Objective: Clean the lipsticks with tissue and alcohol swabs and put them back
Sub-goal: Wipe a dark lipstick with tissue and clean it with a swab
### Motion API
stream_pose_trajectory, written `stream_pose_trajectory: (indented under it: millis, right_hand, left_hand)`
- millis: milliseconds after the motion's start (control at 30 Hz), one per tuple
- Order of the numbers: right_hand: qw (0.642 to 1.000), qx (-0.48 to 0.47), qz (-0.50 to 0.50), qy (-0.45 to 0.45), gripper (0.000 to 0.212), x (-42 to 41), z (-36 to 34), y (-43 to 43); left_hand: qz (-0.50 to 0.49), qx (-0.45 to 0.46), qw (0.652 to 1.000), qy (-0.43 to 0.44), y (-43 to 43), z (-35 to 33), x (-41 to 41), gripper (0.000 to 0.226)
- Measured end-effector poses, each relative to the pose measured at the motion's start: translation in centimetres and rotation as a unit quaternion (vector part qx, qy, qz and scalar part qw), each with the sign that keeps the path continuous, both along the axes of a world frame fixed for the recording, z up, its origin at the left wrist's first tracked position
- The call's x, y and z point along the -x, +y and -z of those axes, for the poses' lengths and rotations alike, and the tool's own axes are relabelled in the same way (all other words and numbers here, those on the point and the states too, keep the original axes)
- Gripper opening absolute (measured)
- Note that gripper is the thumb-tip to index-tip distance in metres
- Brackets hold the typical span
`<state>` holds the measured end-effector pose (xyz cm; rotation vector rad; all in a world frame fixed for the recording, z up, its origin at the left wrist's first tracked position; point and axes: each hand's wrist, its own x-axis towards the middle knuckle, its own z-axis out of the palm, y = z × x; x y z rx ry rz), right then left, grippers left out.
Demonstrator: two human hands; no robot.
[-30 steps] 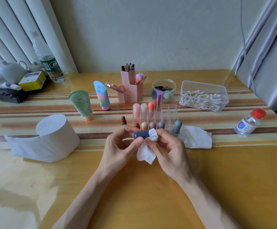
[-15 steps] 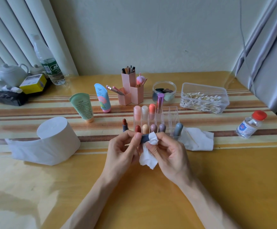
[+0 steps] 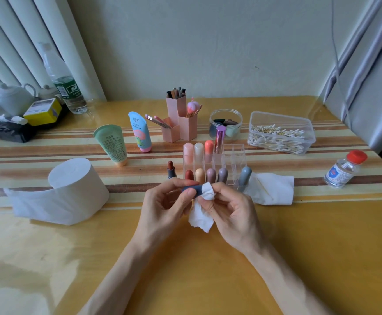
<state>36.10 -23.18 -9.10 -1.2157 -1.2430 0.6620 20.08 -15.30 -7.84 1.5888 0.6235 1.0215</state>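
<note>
Above the table [image 3: 299, 258], the left hand [image 3: 162, 208] pinches the dark lipstick cap [image 3: 191, 190] steady so the right hand [image 3: 233, 212], gripping tissue [image 3: 202, 209], wipes its end.

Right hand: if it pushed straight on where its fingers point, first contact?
Right hand points left, pinching the tissue: likely the dark blue lipstick piece, then the left hand. Depth unclear.
</note>
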Motion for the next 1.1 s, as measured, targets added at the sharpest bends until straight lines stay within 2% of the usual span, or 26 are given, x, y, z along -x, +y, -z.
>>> stream_pose_trajectory:
  millis: [67,200,233,300,367,433,500,600,700,767,867,900,1000,1100]
  right_hand:
    - [0.999,0.009,-0.019,0.037,0.012,0.1,-0.4,-0.1]
    - [0.983,0.087,-0.051,0.152,0.016,0.1,-1.4,-0.3]
    - [0.969,0.117,-0.071,0.208,0.019,0.1,-1.7,-0.4]
    - [0.915,0.163,-0.114,0.351,0.018,0.0,-2.5,-0.4]
    - [0.854,0.169,-0.124,0.476,0.016,-0.2,-3.3,-0.5]
    - [0.824,0.151,-0.121,0.533,0.018,-0.6,-3.7,-0.5]
    - [0.840,0.147,-0.112,0.511,0.021,-1.1,-3.7,-0.4]
    - [0.901,0.151,-0.067,0.401,0.018,-1.4,-3.2,-0.3]
    - [0.946,0.149,-0.037,0.286,0.014,-1.4,-2.4,-0.4]
    - [0.973,0.153,-0.011,0.175,0.014,-1.4,-2.2,-0.4]
    - [0.988,0.150,0.000,0.035,0.002,-1.4,-1.7,-0.2]
    - [0.988,0.156,-0.001,0.005,0.007,-1.4,-1.4,-0.2]
    - [0.981,0.190,-0.014,-0.030,0.012,-1.5,-1.1,-0.2]
    - [0.976,0.209,-0.036,-0.045,0.008,-1.8,-1.1,-0.5]
  left_hand:
    - [-0.012,-0.061,0.998,0.014,0.4,0.1,0.2,0.011]
    - [-0.049,-0.183,0.981,0.040,0.7,0.3,0.8,0.016]
    - [-0.059,-0.204,0.976,0.049,0.6,0.3,0.9,0.017]
    - [-0.063,-0.213,0.974,0.034,0.5,0.2,1.0,0.018]
    - [-0.049,-0.172,0.984,-0.010,0.5,0.1,1.0,0.017]
    - [-0.047,-0.111,0.992,-0.042,0.5,-0.1,1.0,0.020]
    - [-0.056,-0.054,0.995,-0.065,0.4,-0.2,1.2,0.021]
    - [-0.052,0.006,0.994,-0.091,0.3,-0.3,1.4,0.021]
    - [-0.030,0.024,0.996,-0.078,0.4,-0.5,1.7,0.028]
    - [-0.019,0.020,0.999,-0.040,0.7,-0.9,2.2,0.021]
    - [-0.013,-0.058,0.993,0.098,1.3,-1.5,4.1,0.013]
    - [-0.029,-0.092,0.983,0.154,1.5,-1.5,4.8,0.017]
    - [-0.120,-0.205,0.927,0.289,2.0,-1.0,6.4,0.020]
    - [-0.147,-0.289,0.882,0.342,2.5,-0.2,6.8,0.025]
